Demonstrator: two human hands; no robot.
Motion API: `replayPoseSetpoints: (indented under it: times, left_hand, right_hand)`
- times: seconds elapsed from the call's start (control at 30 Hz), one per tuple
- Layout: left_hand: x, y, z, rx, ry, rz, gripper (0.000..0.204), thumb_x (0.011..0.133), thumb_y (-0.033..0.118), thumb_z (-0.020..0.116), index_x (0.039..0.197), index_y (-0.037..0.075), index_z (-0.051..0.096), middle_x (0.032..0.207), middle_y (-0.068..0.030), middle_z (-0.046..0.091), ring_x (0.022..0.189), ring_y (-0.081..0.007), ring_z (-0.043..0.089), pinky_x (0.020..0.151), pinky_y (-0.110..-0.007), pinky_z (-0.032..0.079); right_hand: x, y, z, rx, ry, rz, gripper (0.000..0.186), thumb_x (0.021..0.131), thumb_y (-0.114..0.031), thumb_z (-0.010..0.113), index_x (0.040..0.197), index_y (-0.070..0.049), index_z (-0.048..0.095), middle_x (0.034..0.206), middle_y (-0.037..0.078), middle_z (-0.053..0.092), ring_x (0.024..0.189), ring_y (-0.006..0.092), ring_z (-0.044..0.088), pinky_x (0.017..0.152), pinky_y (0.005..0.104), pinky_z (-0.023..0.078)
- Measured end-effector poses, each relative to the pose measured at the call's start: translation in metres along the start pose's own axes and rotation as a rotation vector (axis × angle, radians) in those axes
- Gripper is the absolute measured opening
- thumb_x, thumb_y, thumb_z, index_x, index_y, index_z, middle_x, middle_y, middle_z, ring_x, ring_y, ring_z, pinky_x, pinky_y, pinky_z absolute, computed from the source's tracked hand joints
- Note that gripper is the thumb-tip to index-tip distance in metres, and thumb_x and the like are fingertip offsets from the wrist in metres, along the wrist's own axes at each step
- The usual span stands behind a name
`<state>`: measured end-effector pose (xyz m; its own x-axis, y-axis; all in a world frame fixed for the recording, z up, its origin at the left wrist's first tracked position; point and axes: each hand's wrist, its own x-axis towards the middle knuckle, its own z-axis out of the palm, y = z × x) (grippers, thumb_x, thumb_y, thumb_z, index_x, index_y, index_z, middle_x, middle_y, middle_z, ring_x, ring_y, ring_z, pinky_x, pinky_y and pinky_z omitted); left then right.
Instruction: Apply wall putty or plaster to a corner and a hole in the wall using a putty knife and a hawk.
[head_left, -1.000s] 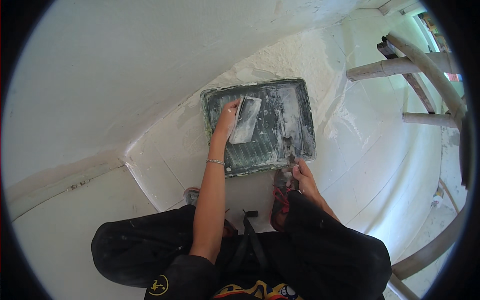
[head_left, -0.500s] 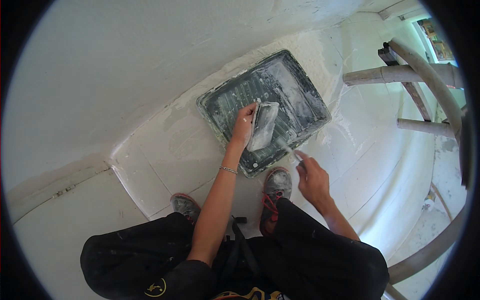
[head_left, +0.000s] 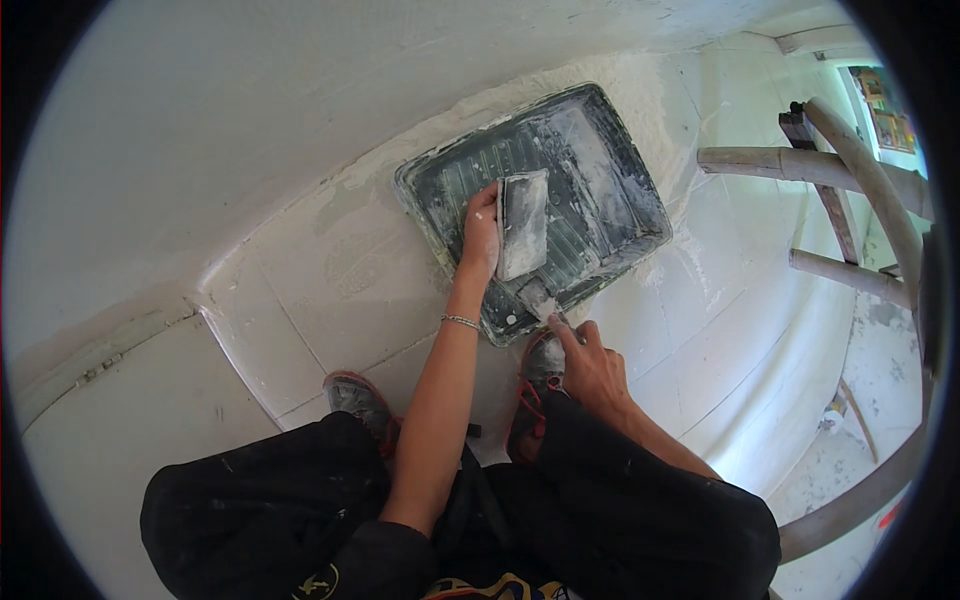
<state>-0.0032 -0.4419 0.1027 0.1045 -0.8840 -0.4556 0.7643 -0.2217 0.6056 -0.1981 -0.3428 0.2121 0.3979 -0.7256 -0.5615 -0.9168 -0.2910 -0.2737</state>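
My left hand (head_left: pixel 481 237) is closed around a flat rectangular plastering trowel (head_left: pixel 524 226) caked with whitish residue; its grip is hidden by the plate. The trowel is held above a dark, ribbed paint tray (head_left: pixel 450 180) that lies on the floor, smeared with pale compound. My right hand (head_left: pixel 597 368) grips a small putty knife (head_left: pixel 539 299), with its whitened blade over the tray's near edge, just below the trowel's lower end. Whether the blade touches the tray I cannot tell.
Dusty tiles make up the floor (head_left: pixel 330 310), and a pale wall (head_left: pixel 220 130) runs along the left and back. Round bamboo-like poles (head_left: pixel 740 161) form a frame on the right. My shoes (head_left: pixel 358 400) stand close to the tray's near side.
My right hand has moved left, bringing the putty knife over the tray's near edge. The trowel in my left hand has turned more upright. The view has shifted slightly.
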Motion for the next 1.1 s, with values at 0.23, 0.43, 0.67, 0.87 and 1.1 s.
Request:
replayPoseSetpoints:
  times: [0.23,0.43,0.67,0.87,1.1]
  left_hand:
    - [0.007,-0.006,-0.007,0.024,0.036,0.068,0.023,0.087,0.000,0.040,0.087,0.002,0.063,0.081,-0.0010,0.061,0.069,-0.0092,0.054,0.067,-0.025,0.044]
    - [0.009,-0.010,0.005,0.001,0.013,0.056,0.020,0.091,0.001,0.042,0.085,0.002,0.061,0.077,0.0009,0.057,0.068,-0.0082,0.050,0.067,-0.023,0.042]
    - [0.010,-0.021,-0.020,0.159,-0.020,0.156,0.014,0.091,0.001,0.044,0.078,0.003,0.051,0.071,0.0024,0.043,0.067,-0.0089,0.034,0.066,-0.023,0.032]
    - [0.012,-0.023,-0.004,0.157,-0.008,0.175,0.021,0.093,0.004,0.046,0.073,0.005,0.039,0.069,0.0037,0.030,0.066,-0.0088,0.026,0.063,-0.023,0.028]
    - [0.001,-0.007,0.000,-0.023,0.034,0.053,0.020,0.096,0.006,0.043,0.080,0.004,0.056,0.074,0.0038,0.051,0.068,-0.0067,0.044,0.065,-0.022,0.037]
  right_hand:
    - [-0.009,-0.002,0.004,-0.031,-0.038,0.023,0.074,0.075,-0.009,0.063,0.143,-0.020,0.037,0.110,0.020,0.049,0.072,0.0414,0.063,0.062,0.0515,0.051]
    - [-0.078,0.039,-0.010,-0.053,-0.045,0.020,0.058,0.081,-0.012,0.061,0.136,-0.014,0.044,0.100,0.018,0.053,0.069,0.0386,0.062,0.059,0.0472,0.051]
    - [-0.052,0.021,-0.038,0.920,0.058,0.197,0.029,0.097,-0.022,0.051,0.123,-0.008,0.050,0.083,0.009,0.064,0.049,0.0116,0.048,0.043,0.0244,0.035]
    - [0.008,0.019,0.019,1.412,-0.043,0.250,0.023,0.103,-0.031,0.040,0.106,-0.010,0.049,0.074,0.007,0.060,0.040,0.0047,0.032,0.037,0.0201,0.022]
    - [0.006,0.018,0.037,1.462,0.012,0.389,0.025,0.102,-0.036,0.043,0.099,-0.011,0.047,0.062,0.002,0.054,0.039,0.0041,0.033,0.036,0.0206,0.022]
